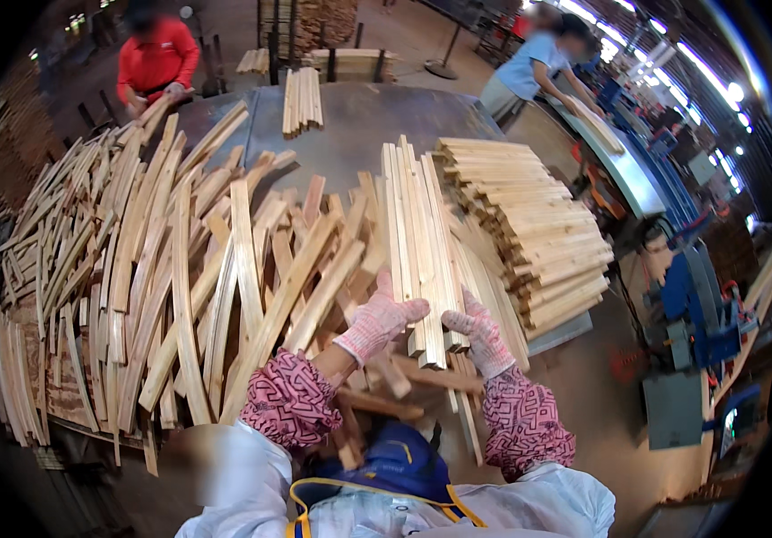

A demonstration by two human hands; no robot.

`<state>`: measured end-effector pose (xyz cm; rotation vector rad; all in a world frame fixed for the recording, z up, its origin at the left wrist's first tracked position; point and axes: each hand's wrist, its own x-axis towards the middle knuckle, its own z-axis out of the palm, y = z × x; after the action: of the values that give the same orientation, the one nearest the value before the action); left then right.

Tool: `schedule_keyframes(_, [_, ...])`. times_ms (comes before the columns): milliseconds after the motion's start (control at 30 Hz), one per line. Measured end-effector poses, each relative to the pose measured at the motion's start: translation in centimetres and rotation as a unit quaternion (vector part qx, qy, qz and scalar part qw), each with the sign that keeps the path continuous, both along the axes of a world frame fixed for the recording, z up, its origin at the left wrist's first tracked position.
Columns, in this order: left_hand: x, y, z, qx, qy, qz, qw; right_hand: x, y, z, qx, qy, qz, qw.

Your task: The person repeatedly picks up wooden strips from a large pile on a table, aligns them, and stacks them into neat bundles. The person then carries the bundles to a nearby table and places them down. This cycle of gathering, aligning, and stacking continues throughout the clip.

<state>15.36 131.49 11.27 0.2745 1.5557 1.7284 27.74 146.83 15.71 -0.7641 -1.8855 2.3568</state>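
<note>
Wooden slats (422, 242) sit bundled between both grips: left hand (377, 325) and right hand (480, 336) clasp the near ends. Held only there, the bundle could fan apart and slide into the loose pile (180, 269) left of the grips.

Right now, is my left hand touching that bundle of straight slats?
Touching. The head view shows the gloved left hand pressed against the near end of the slat bundle, fingers wrapped onto it.

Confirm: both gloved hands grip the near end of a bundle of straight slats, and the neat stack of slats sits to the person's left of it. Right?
Not quite. The head view shows the left hand and right hand gripping the near end of the bundle of straight slats, but the neat stack sits to the person's right of it; the loose curved pieces lie to the left.
</note>
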Motion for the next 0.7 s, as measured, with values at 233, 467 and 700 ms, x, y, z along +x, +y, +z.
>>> schedule_keyframes(233, [-19.2, 12.3, -1.1, -0.037, -0.059, 0.005, 0.998, -20.7, 15.6, -6.5, -0.022, -0.065, 0.046, 0.997])
schedule_keyframes(467, [-26.3, 14.3, -6.7, -0.179, -0.090, 0.091, 0.976, -28.4, 16.2, -9.1, -0.010, -0.050, 0.129, 0.990])
schedule_keyframes(700, [-39.3, 19.1, -7.9, -0.087, -0.064, 0.104, 0.989, -42.1, 23.0, -16.3, 0.331, 0.075, 0.188, 0.922])
